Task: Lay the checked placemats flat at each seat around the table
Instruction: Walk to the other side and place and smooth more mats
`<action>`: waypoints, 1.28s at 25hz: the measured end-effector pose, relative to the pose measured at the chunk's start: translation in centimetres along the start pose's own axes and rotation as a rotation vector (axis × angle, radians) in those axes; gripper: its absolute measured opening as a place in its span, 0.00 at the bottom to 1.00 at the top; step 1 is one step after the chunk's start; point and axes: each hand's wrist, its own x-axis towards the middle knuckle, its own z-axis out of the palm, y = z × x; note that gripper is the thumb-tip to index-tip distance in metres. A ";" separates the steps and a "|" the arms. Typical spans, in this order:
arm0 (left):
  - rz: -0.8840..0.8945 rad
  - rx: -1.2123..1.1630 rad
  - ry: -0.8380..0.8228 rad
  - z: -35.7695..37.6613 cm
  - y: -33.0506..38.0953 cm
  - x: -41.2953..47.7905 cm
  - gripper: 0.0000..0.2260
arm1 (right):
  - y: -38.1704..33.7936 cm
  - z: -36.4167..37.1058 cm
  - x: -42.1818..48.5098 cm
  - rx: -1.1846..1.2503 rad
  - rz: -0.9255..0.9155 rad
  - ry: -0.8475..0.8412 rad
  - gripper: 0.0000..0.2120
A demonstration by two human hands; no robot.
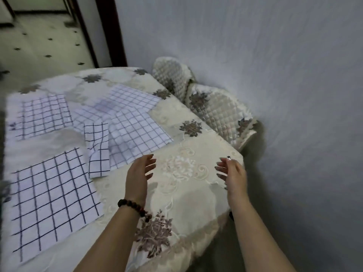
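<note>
Several white placemats with dark checks lie on the table's cream floral cloth. One placemat lies flat at the near left. Another lies flat at the far left. A loose pile of overlapping placemats sits mid-table, with a smaller folded one at its left edge. My left hand, with a bead bracelet at the wrist, hovers open just below the pile's near corner. My right hand hovers open over the table's right edge, holding nothing.
A chair with a quilted cream cover stands against the grey wall beyond the table's right side. A dark door frame and a dotted floor lie at the far left.
</note>
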 end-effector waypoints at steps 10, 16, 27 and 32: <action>0.041 -0.167 0.501 -9.4 0.4 1.3 0.11 | 0.7 14.7 1.7 -0.149 0.015 -0.516 0.10; -0.004 -0.146 0.554 -13.7 -0.3 4.8 0.12 | 3.5 22.6 0.8 -0.239 0.085 -0.627 0.08; -0.288 -0.094 0.470 -17.3 -4.2 13.1 0.14 | 9.9 33.2 -1.0 -0.506 0.333 -0.716 0.05; -0.330 -0.260 0.472 -16.7 -3.9 13.7 0.15 | 11.2 34.9 -0.8 -0.488 0.385 -0.729 0.04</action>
